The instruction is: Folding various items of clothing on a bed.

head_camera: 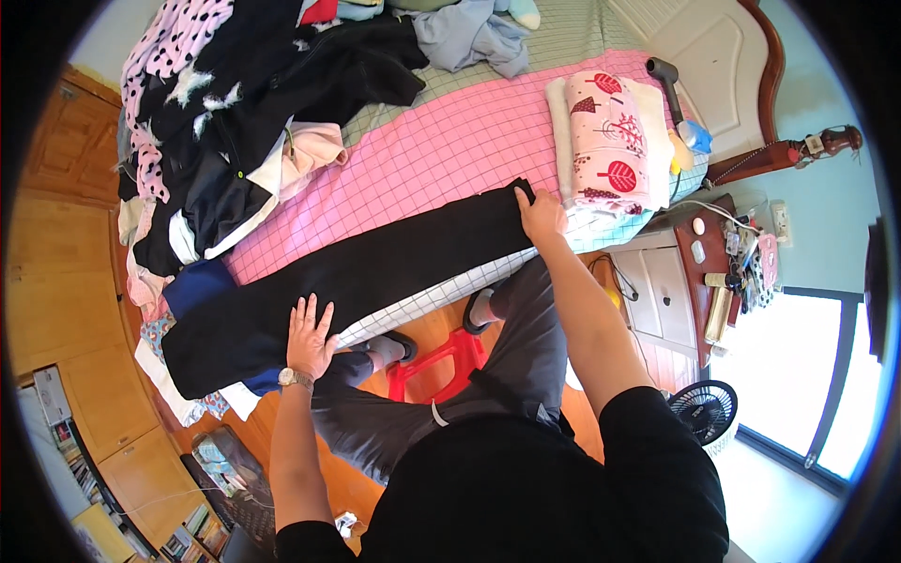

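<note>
A pair of black trousers, it seems, folded lengthwise (394,246), lies along the near edge of the bed, its wide end at the left. My left hand (310,338), with a wristwatch above it, rests flat on its lower edge, fingers spread. At the narrow right end my right hand (543,214) has its fingers on the black cloth; whether they pinch it is hard to tell. Just beyond that hand sits a folded pink blanket with a red leaf print (609,141). Navy cloth (200,285) shows behind the wide end.
A heap of black clothes (281,77) covers the far left of the pink checked sheet (436,134). A hair dryer (665,84) lies by the headboard. A red plastic stool (457,359) stands between my legs. At the right are a bedside cabinet (654,281) and a fan (704,412).
</note>
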A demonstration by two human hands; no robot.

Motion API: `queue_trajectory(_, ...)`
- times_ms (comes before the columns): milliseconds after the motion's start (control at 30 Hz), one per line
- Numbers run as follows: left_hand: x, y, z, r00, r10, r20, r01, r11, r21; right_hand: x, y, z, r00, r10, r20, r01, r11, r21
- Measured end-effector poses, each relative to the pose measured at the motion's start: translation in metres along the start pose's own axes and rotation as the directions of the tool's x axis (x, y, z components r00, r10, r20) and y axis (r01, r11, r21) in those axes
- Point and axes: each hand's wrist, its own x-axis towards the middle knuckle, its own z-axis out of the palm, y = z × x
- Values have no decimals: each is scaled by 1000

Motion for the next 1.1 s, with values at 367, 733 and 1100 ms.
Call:
queue_trajectory(367,172,152,29,980,121,-160,-126,992,-25,-32,-1,-9,990,-89,-110,94,995,33)
queue_trajectory(733,231,208,25,994,107,29,-102,986,-130,-32,41,4,997,66,52,-83,813,576)
queue_trajectory(1100,209,207,49,994,102,50,-54,816,-576,-104,-23,3,872,-253,-419,481,597,642)
